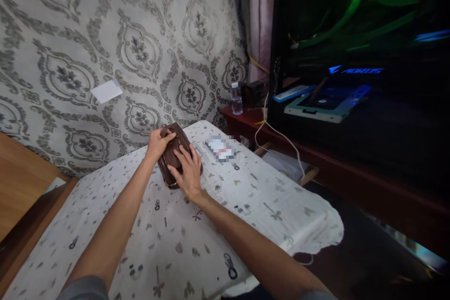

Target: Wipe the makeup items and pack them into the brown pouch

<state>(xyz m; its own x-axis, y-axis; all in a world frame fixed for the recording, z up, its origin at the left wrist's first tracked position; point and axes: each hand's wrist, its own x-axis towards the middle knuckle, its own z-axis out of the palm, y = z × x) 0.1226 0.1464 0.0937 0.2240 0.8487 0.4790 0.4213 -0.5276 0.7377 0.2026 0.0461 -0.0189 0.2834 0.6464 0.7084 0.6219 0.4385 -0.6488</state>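
A brown handbag (177,159) with gold-coloured trim lies on a white patterned cloth (211,215). At its far left end, my left hand (159,144) is closed around what looks like the handle, with the thumb reaching over the top. My right hand (189,171) rests on the near right side of the handbag, palm down and fingers spread. The fingers hide part of the front. A flat, phone-like object (220,148), blurred by pixelation, lies on the cloth just right of the handbag.
Patterned wallpaper (140,51) stands behind the cloth. At right, a red-brown cabinet (248,116) holds a clear bottle (236,98) beside a dark glass-fronted case (351,56) with green and blue lights. A white cable (283,135) hangs there. A wooden board (24,183) borders the left.
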